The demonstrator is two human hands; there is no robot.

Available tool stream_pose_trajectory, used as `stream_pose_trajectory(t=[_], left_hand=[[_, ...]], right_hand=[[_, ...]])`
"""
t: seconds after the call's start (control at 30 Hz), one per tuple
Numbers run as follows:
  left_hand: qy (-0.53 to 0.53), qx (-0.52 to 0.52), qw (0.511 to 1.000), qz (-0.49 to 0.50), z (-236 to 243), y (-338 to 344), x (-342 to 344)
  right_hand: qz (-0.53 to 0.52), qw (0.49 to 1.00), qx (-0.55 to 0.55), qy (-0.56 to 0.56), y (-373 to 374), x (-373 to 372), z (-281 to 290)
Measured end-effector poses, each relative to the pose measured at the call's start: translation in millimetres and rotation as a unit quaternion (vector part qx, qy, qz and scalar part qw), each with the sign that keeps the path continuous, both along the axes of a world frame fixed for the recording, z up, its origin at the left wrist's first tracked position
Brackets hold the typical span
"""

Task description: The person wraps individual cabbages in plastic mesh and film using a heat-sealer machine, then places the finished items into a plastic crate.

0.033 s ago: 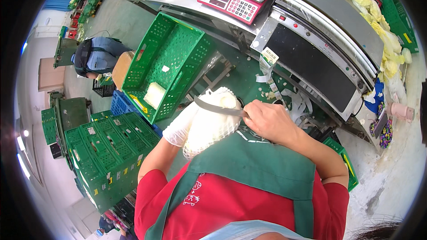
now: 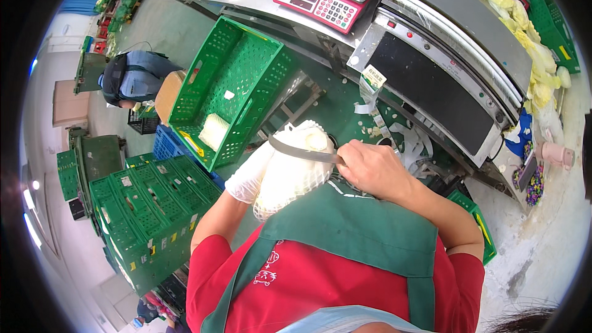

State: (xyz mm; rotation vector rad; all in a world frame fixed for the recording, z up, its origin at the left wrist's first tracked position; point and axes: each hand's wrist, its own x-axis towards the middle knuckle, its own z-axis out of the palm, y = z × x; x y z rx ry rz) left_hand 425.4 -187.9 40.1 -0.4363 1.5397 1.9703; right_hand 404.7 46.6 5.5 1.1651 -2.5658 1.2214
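A pale cabbage (image 2: 293,180) in a white foam net is held up in front of my apron, its round cut base facing up and away. My left hand (image 2: 249,179), in a white glove, supports it from the left; the cabbage hides most of its fingers. My bare right hand (image 2: 375,169) is closed round the handle end of a knife (image 2: 302,152). The knife's narrow, curved grey blade lies across the cabbage just below the cut base, pointing left. Whether the edge has gone in cannot be made out.
Ahead stands a tilted green crate (image 2: 279,80) with a pale netted vegetable (image 2: 214,132) inside. A red-framed scale (image 2: 317,5) and a wrapping machine (image 2: 431,86) occupy the steel bench. Stacked green crates (image 2: 151,200) stand left. A person (image 2: 139,77) bends over beyond. Scraps litter the floor.
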Motion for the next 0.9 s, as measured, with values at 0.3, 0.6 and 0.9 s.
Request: stream_pose_trajectory(t=[0.3, 0.6, 0.9], left_hand=[[-0.091, 0.089, 0.990, 0.058, -10.8, -5.6, 8.0], [-0.085, 0.085, 0.991, 0.061, -1.2, 1.0, 2.7], [0.085, -0.102, 0.986, -0.104, 18.2, 20.1, -8.3]], right_hand=[[0.015, 0.999, 0.040, -0.014, 15.0, 6.7, 4.4], [0.022, 0.997, 0.055, -0.056, 33.4, 12.8, 10.9], [0.006, 0.995, 0.088, -0.045, 23.0, 11.1, 17.5]])
